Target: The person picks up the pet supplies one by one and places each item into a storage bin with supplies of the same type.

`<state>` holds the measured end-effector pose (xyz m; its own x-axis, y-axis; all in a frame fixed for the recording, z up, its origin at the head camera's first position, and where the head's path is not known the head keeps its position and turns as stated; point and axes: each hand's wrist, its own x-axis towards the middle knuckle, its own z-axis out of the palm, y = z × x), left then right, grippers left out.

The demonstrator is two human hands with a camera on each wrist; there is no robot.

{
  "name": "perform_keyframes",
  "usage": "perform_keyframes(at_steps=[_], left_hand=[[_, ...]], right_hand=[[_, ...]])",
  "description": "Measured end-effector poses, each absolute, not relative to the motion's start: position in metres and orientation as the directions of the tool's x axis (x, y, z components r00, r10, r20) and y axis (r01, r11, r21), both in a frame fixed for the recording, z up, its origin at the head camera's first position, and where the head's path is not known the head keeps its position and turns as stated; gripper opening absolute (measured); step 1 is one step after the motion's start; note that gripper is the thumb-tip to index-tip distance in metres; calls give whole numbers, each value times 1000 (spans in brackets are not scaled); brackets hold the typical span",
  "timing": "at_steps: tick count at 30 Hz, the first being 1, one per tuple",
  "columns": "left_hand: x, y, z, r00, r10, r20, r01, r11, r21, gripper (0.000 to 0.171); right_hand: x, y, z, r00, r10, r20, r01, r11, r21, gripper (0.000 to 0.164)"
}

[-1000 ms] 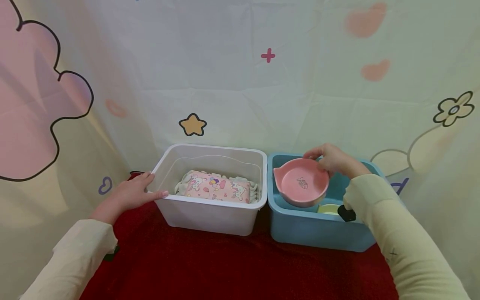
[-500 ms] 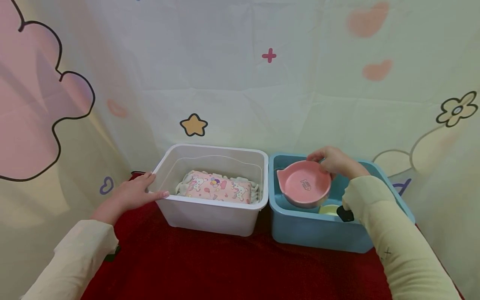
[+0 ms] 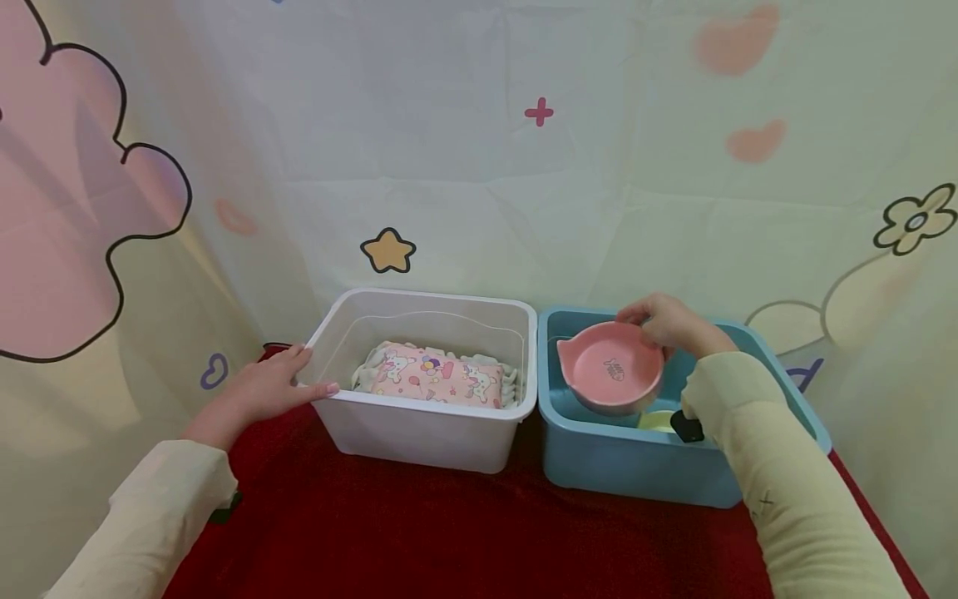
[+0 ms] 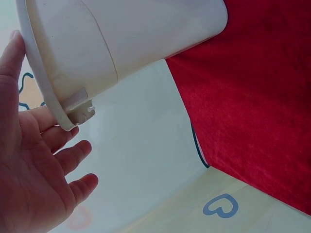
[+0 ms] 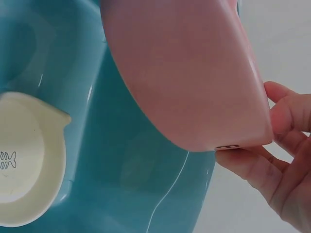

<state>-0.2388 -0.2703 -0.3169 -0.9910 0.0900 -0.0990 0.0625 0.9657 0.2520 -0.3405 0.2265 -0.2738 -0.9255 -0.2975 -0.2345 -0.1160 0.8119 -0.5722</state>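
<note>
My right hand (image 3: 666, 324) pinches the rim of a pink cat-eared bowl (image 3: 609, 366) with a fishbone print inside. The bowl hangs tilted within the blue bin (image 3: 636, 466). In the right wrist view, the thumb presses its outer wall and the other fingers lie over the rim. Below it in the bin sits a pale yellow bowl (image 5: 29, 160) with the same print. My left hand (image 3: 265, 387) rests with spread fingers on the left corner rim of the white bin (image 3: 419, 437). Inside that bin lies a pink rabbit-print pillow-like pack (image 3: 434, 378) with frilly white edges.
The two bins stand side by side on a red cloth (image 3: 449, 532). Behind them hangs a pale printed curtain (image 3: 464, 150) with a star, hearts and a flower.
The pink bowl and my right hand have shifted very slightly right and down within the blue bin. My left hand stays on the white bin's rim.
</note>
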Motion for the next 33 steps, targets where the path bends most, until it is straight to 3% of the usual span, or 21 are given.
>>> perform_keyframes(at_steps=[33], left_hand=[[-240,-272,-318,-990,120,-69,103,972,210,98]], right_hand=[[-355,234,-293,-934,-291,-206,-113,791,-602,48]])
